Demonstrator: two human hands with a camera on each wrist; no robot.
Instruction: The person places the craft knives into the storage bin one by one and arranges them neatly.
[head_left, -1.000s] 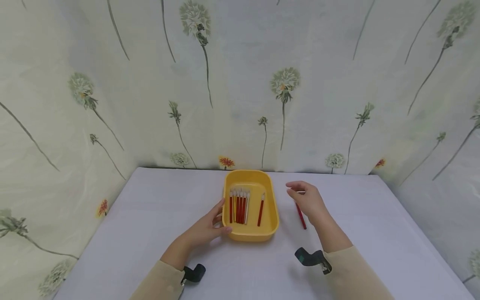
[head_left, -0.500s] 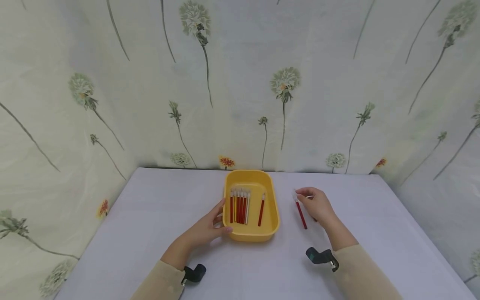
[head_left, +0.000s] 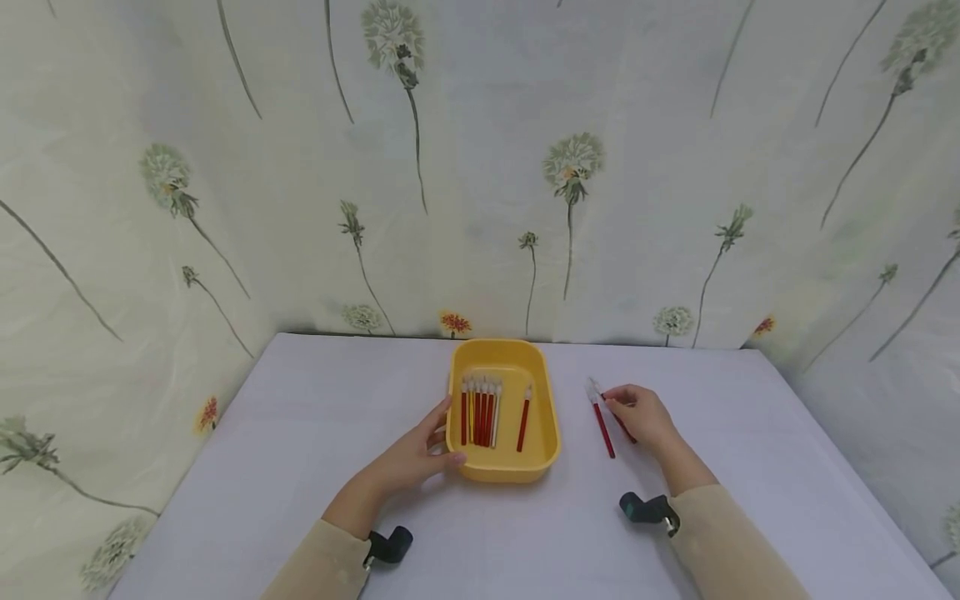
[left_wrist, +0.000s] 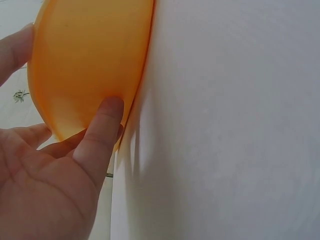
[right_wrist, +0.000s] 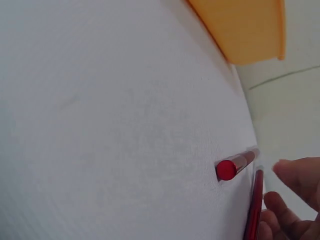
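Observation:
My left hand (head_left: 408,458) rests against the left side of a yellow tray (head_left: 510,475), its thumb at the near corner. In the left wrist view its straight fingers (left_wrist: 102,127) touch the tray's outer wall. Two slim red sticks with whitish, clear-looking tips, like pens or brushes, lie on the table right of the tray. The nearer one to the tray is the left red stick (head_left: 603,431); the right red stick (head_left: 624,428) passes beside the fingers of my right hand (head_left: 647,417). In the right wrist view those fingers (right_wrist: 300,177) are parted beside it.
Inside the tray stand-alone red stick (head_left: 522,421) lies apart from a row of several red, yellow and white sticks (head_left: 480,421). The white-covered table (head_left: 352,375) ends at a flower-patterned cloth backdrop (head_left: 480,167).
My right hand has moved right and slightly nearer, from over the left red stick to the right one, which has come into view. The left hand and tray stay put.

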